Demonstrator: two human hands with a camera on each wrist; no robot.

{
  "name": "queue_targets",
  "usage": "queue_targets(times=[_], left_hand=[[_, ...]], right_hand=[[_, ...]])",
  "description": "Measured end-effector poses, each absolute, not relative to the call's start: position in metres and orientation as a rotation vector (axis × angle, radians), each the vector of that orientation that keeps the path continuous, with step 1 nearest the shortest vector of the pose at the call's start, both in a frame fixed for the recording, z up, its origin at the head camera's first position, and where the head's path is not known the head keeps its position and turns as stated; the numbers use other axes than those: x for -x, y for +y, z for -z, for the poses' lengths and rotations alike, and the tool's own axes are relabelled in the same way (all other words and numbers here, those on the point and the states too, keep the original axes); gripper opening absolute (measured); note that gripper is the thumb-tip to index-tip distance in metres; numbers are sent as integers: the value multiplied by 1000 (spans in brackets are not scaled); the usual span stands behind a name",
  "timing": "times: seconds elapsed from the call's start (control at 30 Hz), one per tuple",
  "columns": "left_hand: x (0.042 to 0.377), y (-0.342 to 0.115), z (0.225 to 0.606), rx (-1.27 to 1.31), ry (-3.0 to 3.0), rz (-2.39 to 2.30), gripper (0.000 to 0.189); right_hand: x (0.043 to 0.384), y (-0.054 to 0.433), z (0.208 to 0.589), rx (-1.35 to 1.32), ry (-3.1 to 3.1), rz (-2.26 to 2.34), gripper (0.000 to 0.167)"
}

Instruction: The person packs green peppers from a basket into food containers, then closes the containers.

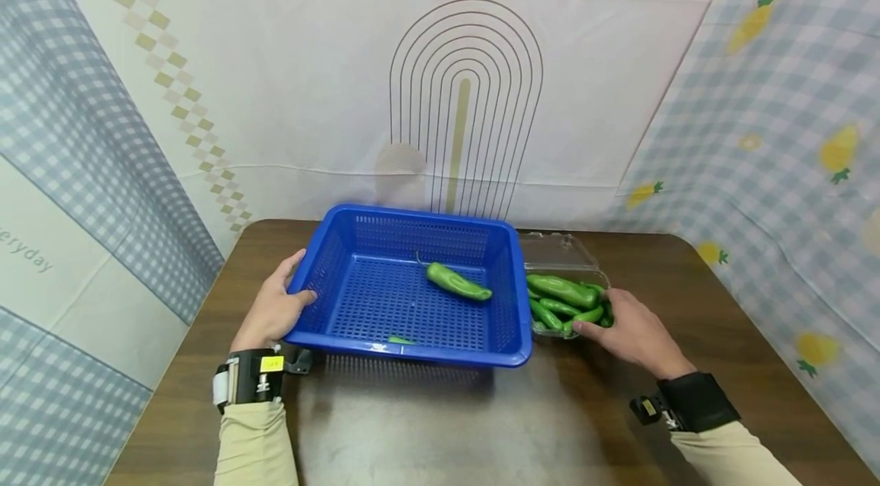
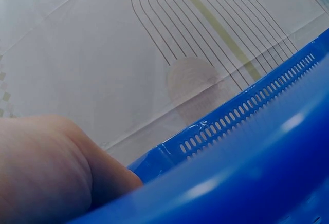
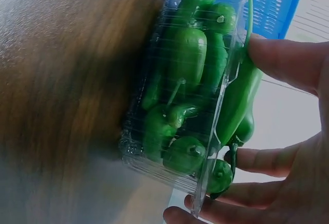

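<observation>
My left hand (image 1: pixel 271 310) grips the left rim of a blue plastic basket (image 1: pixel 440 354), thumb over the edge. The basket's front side is raised off the table. One green pepper (image 1: pixel 457 282) lies inside the basket, and part of another green piece (image 1: pixel 401 340) shows by the front wall. To the right, my right hand (image 1: pixel 635 329) holds the right end of a clear plastic container (image 3: pixel 154 167), thumb and fingers spread around its edge. Green peppers (image 1: pixel 562 289) fill this container up to the rim; some are near or against my fingers (image 3: pixel 262 160).
The container's clear lid (image 1: pixel 557 251) stands folded open at the back, beside the basket. All this is on a brown wooden table (image 1: pixel 412 425). A patterned cloth (image 1: pixel 309 89) hangs behind the table, with checked cloth (image 1: pixel 791 188) at the sides.
</observation>
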State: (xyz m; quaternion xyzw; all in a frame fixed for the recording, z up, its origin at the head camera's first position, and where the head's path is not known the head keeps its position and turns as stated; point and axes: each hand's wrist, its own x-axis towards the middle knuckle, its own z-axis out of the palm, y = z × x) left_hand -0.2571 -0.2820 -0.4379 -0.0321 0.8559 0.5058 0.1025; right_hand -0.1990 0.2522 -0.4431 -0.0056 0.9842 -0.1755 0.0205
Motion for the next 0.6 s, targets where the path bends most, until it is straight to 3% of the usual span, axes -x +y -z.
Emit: queue_targets(times=[0.6], left_hand=[[257, -283, 440, 90, 2536, -1495, 79]], right_hand=[[216, 256, 445, -11, 2967, 680, 117]])
